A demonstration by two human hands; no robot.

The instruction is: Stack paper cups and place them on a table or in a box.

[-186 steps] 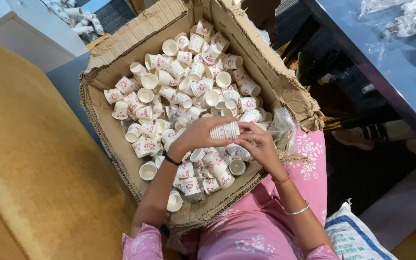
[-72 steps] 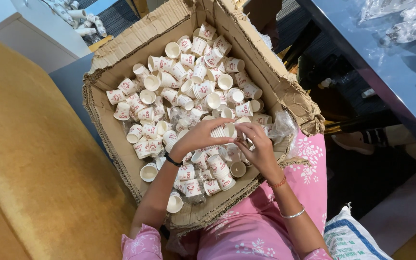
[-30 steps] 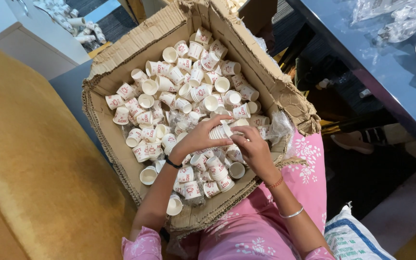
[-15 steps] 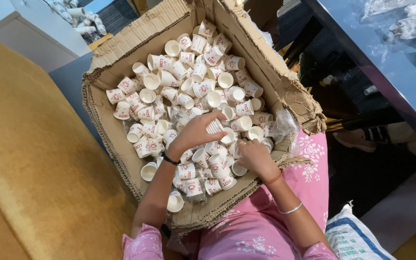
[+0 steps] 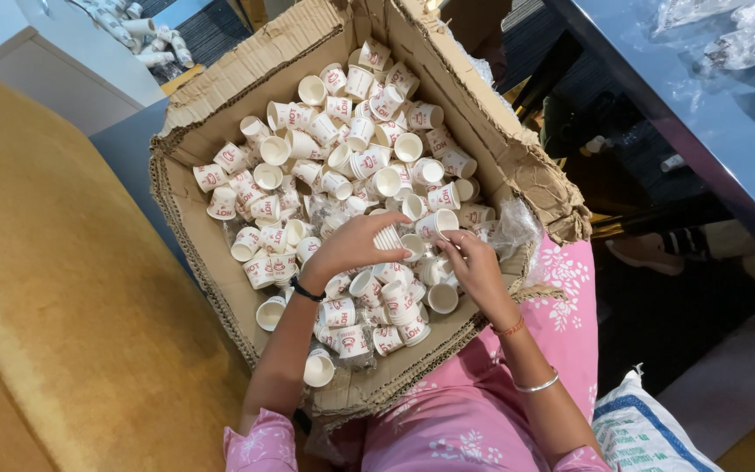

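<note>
The left hand holds a short stack of nested cups on its side above the box, fingers curled round it in a closed grip. Half a second ago the right hand was down among the loose cups, away from the stack; now it has come up with a single cup pinched between fingertips, its open mouth turned toward the stack's end but not yet touching it. A second ago the two hands were together at the stack, so this looks like one more round of pick and nest, with the stack growing cup by cup.

The box rests on the person's lap, against pink patterned clothing, and remains crowded with loose white cups with red print, lying at all angles. A clear plastic wrapper sits crumpled at the box's right wall. A dark tabletop lies to the right, well apart.
</note>
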